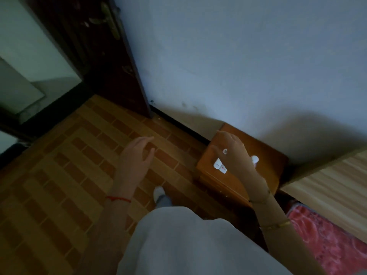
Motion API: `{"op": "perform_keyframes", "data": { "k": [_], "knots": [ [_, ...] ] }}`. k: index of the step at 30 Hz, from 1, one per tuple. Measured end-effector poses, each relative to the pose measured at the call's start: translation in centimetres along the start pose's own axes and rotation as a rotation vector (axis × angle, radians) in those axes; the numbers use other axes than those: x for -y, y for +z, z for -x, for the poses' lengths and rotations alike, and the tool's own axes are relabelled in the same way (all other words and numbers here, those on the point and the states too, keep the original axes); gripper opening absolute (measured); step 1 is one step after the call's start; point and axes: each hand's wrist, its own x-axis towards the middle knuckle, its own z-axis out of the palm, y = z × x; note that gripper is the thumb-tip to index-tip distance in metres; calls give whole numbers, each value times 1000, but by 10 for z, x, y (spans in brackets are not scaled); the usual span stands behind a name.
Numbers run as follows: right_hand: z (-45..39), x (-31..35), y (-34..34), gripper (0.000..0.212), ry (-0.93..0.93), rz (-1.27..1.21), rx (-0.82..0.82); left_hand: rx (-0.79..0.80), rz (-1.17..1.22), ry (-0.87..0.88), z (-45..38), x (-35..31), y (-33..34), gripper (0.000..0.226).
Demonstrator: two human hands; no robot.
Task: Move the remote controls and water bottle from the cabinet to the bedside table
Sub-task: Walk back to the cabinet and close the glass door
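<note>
A: Logging positions. Where are the remotes sitting?

B: On the counter (264,149), the small wooden one against the wall at about 3 o'clock from frame centre. Two white remotes (220,165) are lying side by side near its front-left corner. Another white object (255,159) is showing past the wrist at 3 o'clock of them; too blurred and hidden to say whether it is the bottle.

A: Right hand?

B: The right hand (230,149) is hovering over the remotes, fingers spread and loosely curled, palm down. I cannot tell whether it is touching them; it is not closing around anything.

A: Left hand?

B: The left hand (137,155) is hanging open over the floor (69,165) at 9 o'clock of the counter, empty, fingers relaxed. Likely just balancing the lean.

A: Why that corner?

B: Judgement: it is the nearest reachable spot from where the person is standing, beside the bed (327,175).
</note>
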Motion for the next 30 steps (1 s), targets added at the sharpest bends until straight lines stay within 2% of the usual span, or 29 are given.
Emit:
{"op": "perform_keyframes", "data": {
  "k": [6, 14, 17, 24, 28, 30],
  "knots": [
    [-66, 73, 44, 53, -225, 23, 120, -135, 39, -188, -2, 65, -41, 38],
    [-152, 216, 124, 42, -492, -13, 248, -299, -5, -401, -20, 158, -124, 38],
    [-177, 269, 156, 41, -513, -13, 316, -332, -6, -443, -29, 196, -151, 38],
    [-228, 355, 225, 56, -641, 2, 437, -435, -127, -588, -44, 257, -199, 33],
    [-253, 391, 255, 55, -708, 28, 489, -476, -21, -692, -52, 287, -213, 35],
    [-267, 405, 271, 54, -723, 36, 514, -488, -45, -739, -57, 298, -220, 37]
  ]
}}
